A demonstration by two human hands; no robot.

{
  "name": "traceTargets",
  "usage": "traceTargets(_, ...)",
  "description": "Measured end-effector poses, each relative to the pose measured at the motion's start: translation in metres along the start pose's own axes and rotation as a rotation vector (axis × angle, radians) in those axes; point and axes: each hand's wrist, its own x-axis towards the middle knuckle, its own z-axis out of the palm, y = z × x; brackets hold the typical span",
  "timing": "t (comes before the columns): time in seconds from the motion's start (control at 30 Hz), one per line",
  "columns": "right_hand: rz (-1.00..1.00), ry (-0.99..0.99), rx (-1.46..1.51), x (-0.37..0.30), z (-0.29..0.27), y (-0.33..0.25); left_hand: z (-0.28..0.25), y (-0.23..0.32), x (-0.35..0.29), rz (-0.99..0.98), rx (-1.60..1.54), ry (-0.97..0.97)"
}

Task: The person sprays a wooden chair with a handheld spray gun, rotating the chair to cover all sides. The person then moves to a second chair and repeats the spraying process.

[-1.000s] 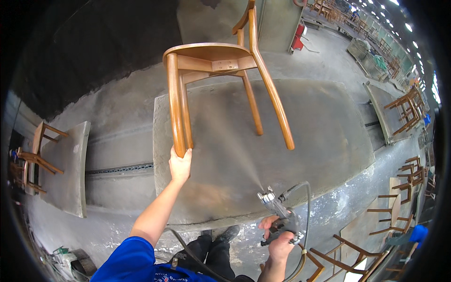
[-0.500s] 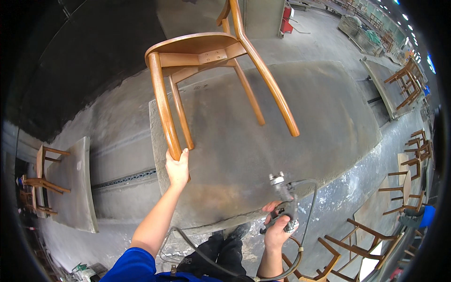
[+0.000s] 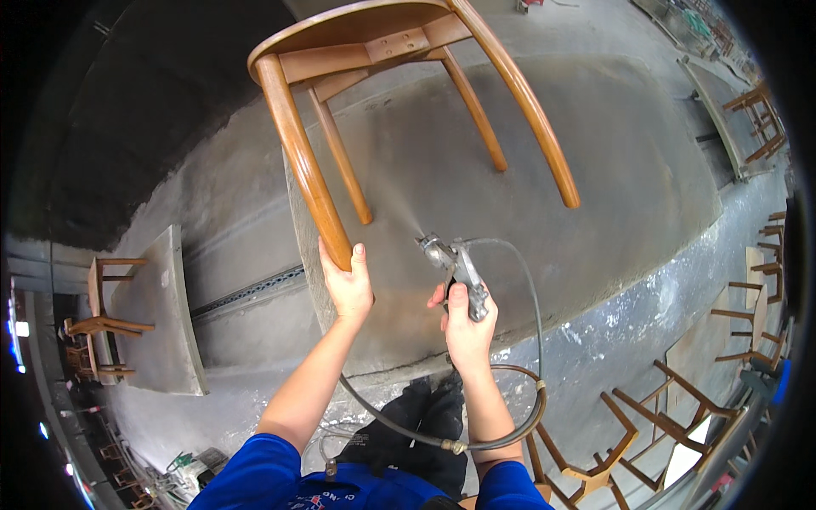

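A glossy brown wooden chair (image 3: 399,51) is held tilted above a grey board, its seat's underside partly showing and its top cut off by the frame edge. My left hand (image 3: 347,285) is wrapped round the lower end of its near left leg (image 3: 302,161). In my right hand (image 3: 466,327) is a metal spray gun (image 3: 450,263), with its nozzle toward the chair legs. A faint mist leaves the nozzle. From the gun a hose (image 3: 531,306) loops down beside my right forearm and across my body.
Under the chair lies the large stained grey board (image 3: 595,170). Another board (image 3: 161,314) with a chair (image 3: 102,314) stands at the left, beside a chain track (image 3: 246,293). Several unfinished-looking chairs (image 3: 586,459) crowd the lower right. More chairs (image 3: 756,123) sit at the far right.
The spray gun has risen up and left, closer to the chair legs, and mist now shows at its nozzle. My left hand still grips the leg; the chair appears higher and nearer.
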Motion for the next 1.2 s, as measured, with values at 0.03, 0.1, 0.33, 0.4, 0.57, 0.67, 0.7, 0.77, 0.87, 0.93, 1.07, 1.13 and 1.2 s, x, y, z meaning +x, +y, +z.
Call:
traceTargets(0.03,0.041,-0.011,-0.022,0.000,-0.003,0.002,0.001,-0.003,-0.003,0.017,0.038,0.007)
traceTargets(0.1,0.132,-0.023,-0.100,-0.008,-0.014,0.007,0.001,-0.009,-0.007,0.082,-0.012,-0.025)
traceTargets(0.33,0.259,0.069,-0.202,-0.066,-0.048,0.033,0.004,-0.024,-0.028,0.153,0.008,-0.038)
traceTargets(0.4,0.301,0.102,-0.092,-0.080,-0.052,0.033,0.005,-0.027,-0.033,0.155,0.001,-0.037)
traceTargets(0.57,0.285,0.118,-0.103,-0.102,-0.065,0.026,0.008,-0.041,-0.048,0.139,-0.022,-0.063)
traceTargets(0.67,0.286,0.195,-0.218,-0.107,-0.073,0.020,0.012,-0.048,-0.054,0.155,-0.051,-0.075)
traceTargets(0.7,0.323,0.257,-0.264,-0.107,-0.075,0.017,0.013,-0.049,-0.058,0.151,-0.049,-0.076)
traceTargets(0.77,0.043,0.286,-0.177,-0.105,-0.077,0.011,0.015,-0.053,-0.067,0.135,-0.053,-0.094)
traceTargets(0.87,-0.198,0.344,-0.111,-0.092,-0.079,0.001,0.014,-0.058,-0.081,0.125,-0.080,-0.145)
traceTargets(0.93,-0.314,0.362,-0.165,-0.075,-0.075,0.003,0.013,-0.063,-0.088,0.157,-0.108,-0.181)
traceTargets(1.07,-0.255,0.490,-0.341,-0.074,-0.078,0.013,0.010,-0.073,-0.101,0.185,-0.080,-0.277)
traceTargets(1.13,-0.150,0.554,-0.340,-0.098,-0.084,0.018,0.008,-0.078,-0.110,0.167,-0.048,-0.325)
traceTargets(1.2,-0.044,0.592,-0.320,-0.130,-0.088,0.021,0.007,-0.084,-0.120,0.178,-0.029,-0.369)
